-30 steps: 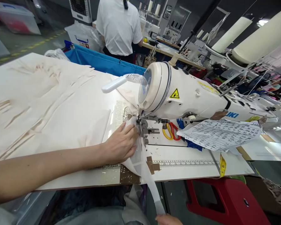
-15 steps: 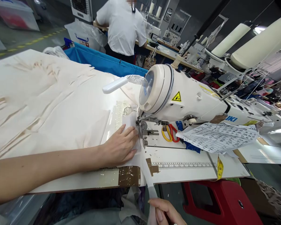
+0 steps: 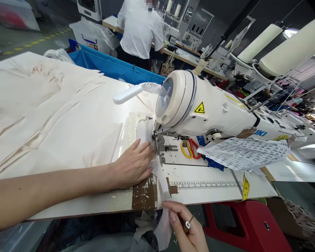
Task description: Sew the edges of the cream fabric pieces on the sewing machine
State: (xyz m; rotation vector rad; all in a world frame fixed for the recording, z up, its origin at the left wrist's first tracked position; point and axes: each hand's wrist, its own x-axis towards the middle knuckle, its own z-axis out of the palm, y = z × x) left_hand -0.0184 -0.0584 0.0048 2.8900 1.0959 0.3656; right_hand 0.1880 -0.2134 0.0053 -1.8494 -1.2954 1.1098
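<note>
My left hand [image 3: 136, 162] lies flat with fingers spread, pressing thin white fabric [image 3: 144, 131] beside the needle area of a white sewing machine [image 3: 215, 105]. My right hand [image 3: 186, 227], just off the table's front edge, pinches a pale fabric strip [image 3: 163, 227] between thumb and fingers. That strip runs up over the edge toward the presser foot, and its loose end hangs below. Tucked in the same hand is a small tool with a thin metal point [image 3: 188, 224]; its handle is mostly hidden. Yellow- and red-handled scissors [image 3: 191, 148] rest under the machine arm.
Cream fabric [image 3: 47, 122] spreads over the table's left. A printed paper sheet [image 3: 246, 152] and a yellow measuring tape [image 3: 246, 187] are at right. Below stands a red stool [image 3: 252, 227]. Beyond the blue cloth bin [image 3: 115, 68], a person in white [image 3: 140, 31] works.
My right hand has moved up toward the table edge with the strip, and the pointed tool in it now shows. The fabric has slid forward slightly under my left hand, which stays in place.
</note>
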